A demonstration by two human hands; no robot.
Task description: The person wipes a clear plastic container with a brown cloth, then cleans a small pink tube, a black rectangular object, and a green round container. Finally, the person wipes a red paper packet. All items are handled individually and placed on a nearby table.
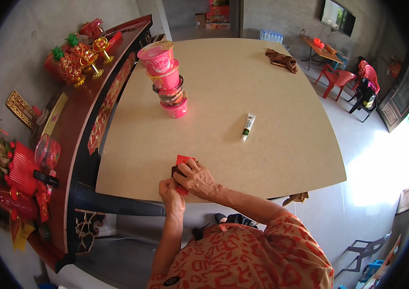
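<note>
At the near edge of the table (224,159), both my hands are closed around a flat red packet (183,158). My right hand (197,181) lies over it from above, fingers bent. My left hand (171,194) pinches its lower end, near the table's rim. A small dark brown piece (175,170) shows beside the right fingers; its kind is unclear, and my fingers hide much of both things. Farther off to the right lies a white and green tube (248,126) with a cap. Beyond my hands on the left rises a stack of mostly pink instant noodle tubs (164,77).
A brown cloth (282,61) lies by the far right edge. Along the left runs a dark red altar table (72,125) bearing gold stands (100,45) and red decorations. Red plastic chairs (335,79) and a small wooden table (322,49) stand at the far right.
</note>
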